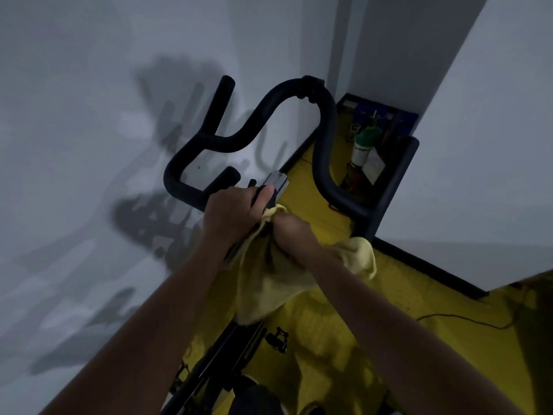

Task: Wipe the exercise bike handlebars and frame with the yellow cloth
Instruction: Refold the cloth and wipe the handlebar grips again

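My left hand is gripping the bike's stem, fingers closed; my right hand, at its 3 o'clock, is clutching the cloth below the handlebars.

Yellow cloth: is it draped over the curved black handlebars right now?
No, the yellow cloth is bunched at the bike's central post under the right hand, below the bare handlebars.
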The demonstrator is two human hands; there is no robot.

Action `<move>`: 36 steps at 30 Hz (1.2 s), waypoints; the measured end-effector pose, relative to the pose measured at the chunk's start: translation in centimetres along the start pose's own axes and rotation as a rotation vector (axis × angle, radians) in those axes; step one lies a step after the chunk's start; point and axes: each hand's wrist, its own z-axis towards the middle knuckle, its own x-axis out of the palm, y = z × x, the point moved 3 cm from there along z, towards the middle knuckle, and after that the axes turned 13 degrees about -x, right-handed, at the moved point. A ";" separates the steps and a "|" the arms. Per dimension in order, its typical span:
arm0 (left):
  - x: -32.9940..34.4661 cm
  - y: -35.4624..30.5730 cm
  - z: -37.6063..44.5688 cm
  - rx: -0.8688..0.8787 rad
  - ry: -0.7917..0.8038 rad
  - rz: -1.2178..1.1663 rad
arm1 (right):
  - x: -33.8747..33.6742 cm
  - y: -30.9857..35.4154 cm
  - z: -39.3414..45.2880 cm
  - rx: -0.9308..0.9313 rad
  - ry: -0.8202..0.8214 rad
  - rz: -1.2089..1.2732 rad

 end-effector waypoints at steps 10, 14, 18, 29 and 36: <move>0.0 0.2 -0.1 -0.001 0.005 0.090 | -2.0 -2.9 -8.6 -0.066 -0.002 -0.270; -0.1 0.2 0.1 -0.007 0.001 0.078 | -1.3 -1.7 -5.9 -0.084 -0.091 -0.196; 0.1 0.2 0.1 0.007 -0.007 0.080 | -0.4 0.5 -0.6 -0.018 -0.193 0.281; 0.0 0.2 0.0 -0.001 -0.002 0.071 | -5.6 -8.0 -6.5 -0.558 -0.053 -0.517; 0.0 0.2 0.1 0.016 -0.004 0.044 | -5.1 -7.5 -5.8 -0.466 -0.055 -0.656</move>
